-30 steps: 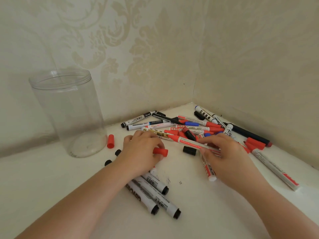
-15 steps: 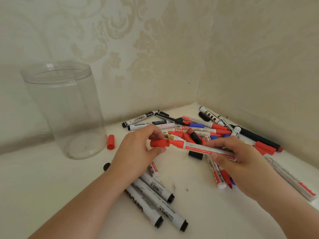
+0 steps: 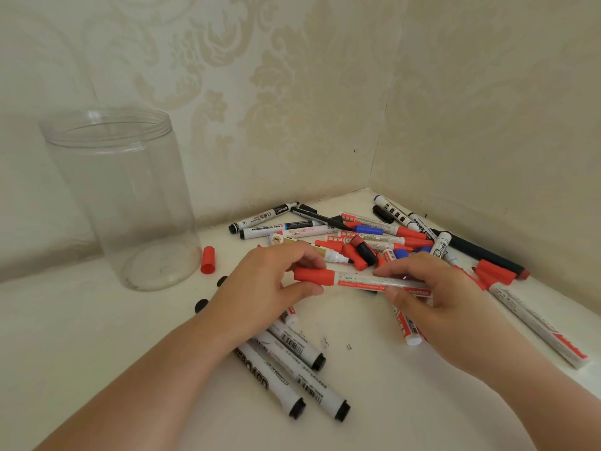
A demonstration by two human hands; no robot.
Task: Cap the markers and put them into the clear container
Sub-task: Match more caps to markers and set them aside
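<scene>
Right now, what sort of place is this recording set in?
Probably a room in a home, at a corner: damask-patterned wallpaper covers both walls, which meet above a plain white surface. Strewn markers and a clear container suggest a makeshift sorting spot, not a workshop.

Bare tabletop (image 3: 81, 336) lies open front-left, up to the clear container (image 3: 120, 196), whose mouth is unobstructed; a loose red cap (image 3: 208, 259) lies beside its base, and the marker pile (image 3: 374, 239) crowds the wall corner
</scene>
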